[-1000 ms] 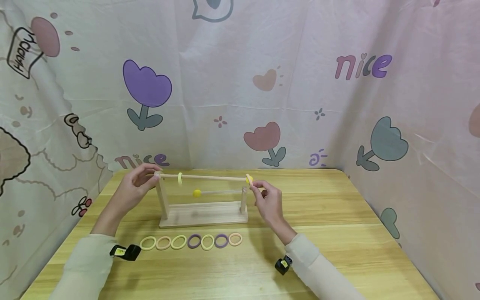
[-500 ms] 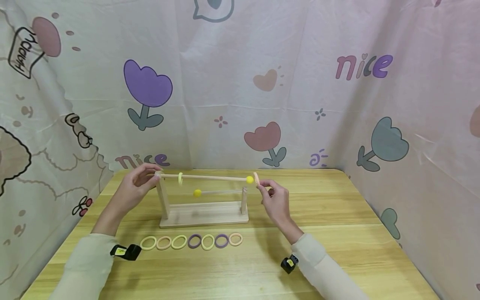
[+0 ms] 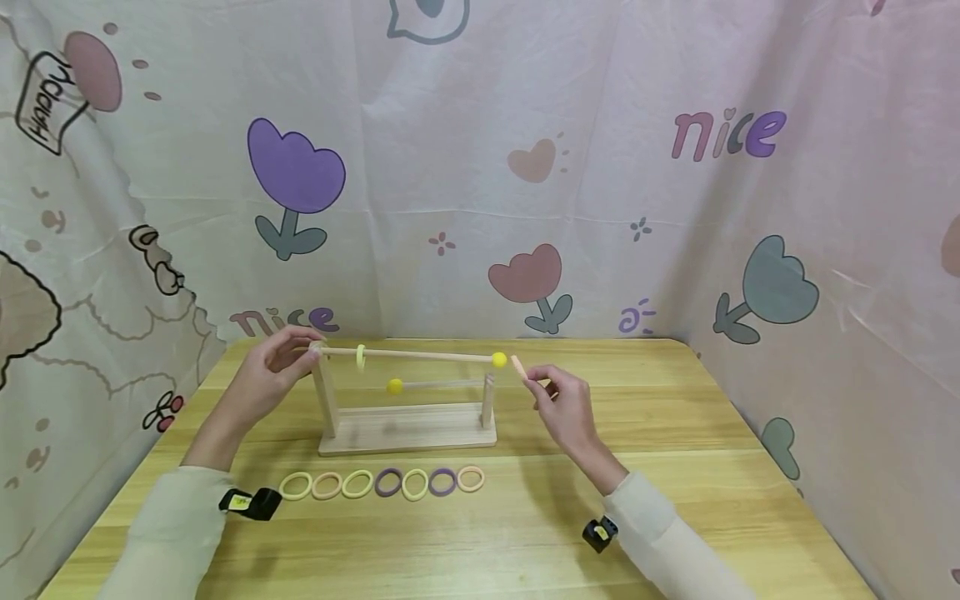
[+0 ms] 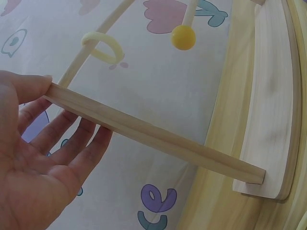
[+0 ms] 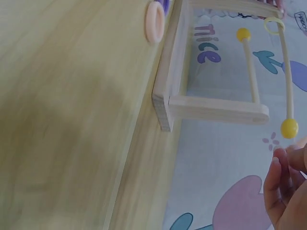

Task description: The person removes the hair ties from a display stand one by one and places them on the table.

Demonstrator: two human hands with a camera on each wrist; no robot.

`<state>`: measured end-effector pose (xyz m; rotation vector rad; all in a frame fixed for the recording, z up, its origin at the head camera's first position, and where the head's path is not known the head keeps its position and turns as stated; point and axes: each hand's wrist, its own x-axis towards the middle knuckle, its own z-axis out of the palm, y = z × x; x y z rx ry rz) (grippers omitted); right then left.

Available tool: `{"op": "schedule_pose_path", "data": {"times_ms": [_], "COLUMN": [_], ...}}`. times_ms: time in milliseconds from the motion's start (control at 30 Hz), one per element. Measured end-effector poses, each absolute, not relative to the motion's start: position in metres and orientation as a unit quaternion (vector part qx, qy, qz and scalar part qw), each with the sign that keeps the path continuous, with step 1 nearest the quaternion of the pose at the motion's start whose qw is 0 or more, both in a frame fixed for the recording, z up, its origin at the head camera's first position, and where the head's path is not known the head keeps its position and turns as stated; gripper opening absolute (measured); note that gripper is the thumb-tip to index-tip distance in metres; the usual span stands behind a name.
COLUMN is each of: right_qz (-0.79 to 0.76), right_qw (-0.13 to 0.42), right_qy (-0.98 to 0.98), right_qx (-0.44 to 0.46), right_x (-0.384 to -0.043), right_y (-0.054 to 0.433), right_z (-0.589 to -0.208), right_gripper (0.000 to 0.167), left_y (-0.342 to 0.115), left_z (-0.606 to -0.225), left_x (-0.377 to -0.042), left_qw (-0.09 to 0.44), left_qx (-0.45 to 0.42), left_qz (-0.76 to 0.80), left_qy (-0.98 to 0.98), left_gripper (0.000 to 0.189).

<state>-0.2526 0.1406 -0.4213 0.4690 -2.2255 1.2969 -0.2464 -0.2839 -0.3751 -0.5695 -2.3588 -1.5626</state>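
Note:
A wooden stand (image 3: pixel 405 432) has a post at each end, each bearing a thin rod tipped with a yellow ball. My left hand (image 3: pixel 258 383) holds the top of the taller left post (image 4: pixel 144 132), thumb on one side and fingers on the other. A pale yellow-green ring (image 3: pixel 361 358) hangs on the upper rod (image 3: pixel 431 356). Just off that rod's yellow ball (image 3: pixel 498 360), my right hand (image 3: pixel 564 408) pinches a peach ring (image 3: pixel 518 367) between thumb and fingers. In the right wrist view this ring is mostly hidden.
Several rings lie in a row before the stand, among them a purple ring (image 3: pixel 442 482) and a peach ring (image 3: pixel 471 478). The lower rod's yellow ball (image 3: pixel 395 386) points left from the short right post (image 3: pixel 488 402). A printed cloth (image 3: pixel 450 167) hangs behind the wooden table (image 3: pixel 637 467).
The right hand has drawn the peach ring rightward, off the yellow ball at the upper rod's end, and now holds it apart and tilted. The left hand has stayed on the post.

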Motion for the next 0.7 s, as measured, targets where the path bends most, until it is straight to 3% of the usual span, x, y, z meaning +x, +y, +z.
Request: {"op": "schedule_pose_path", "data": {"times_ms": [700], "right_qz": [0.366], "right_qw": [0.23], "right_qy": [-0.868], "right_qx": [0.245], "right_x": [-0.236], "right_y": [0.152], "right_z": [-0.424], "right_gripper": [0.012], "left_y": [-0.284], "left_z": [-0.375], "left_x": [-0.247], "left_qw": [0.129], "left_qx": [-0.206], "left_qz": [-0.539], "left_qy": [-0.807], "left_gripper": [0.025]}}
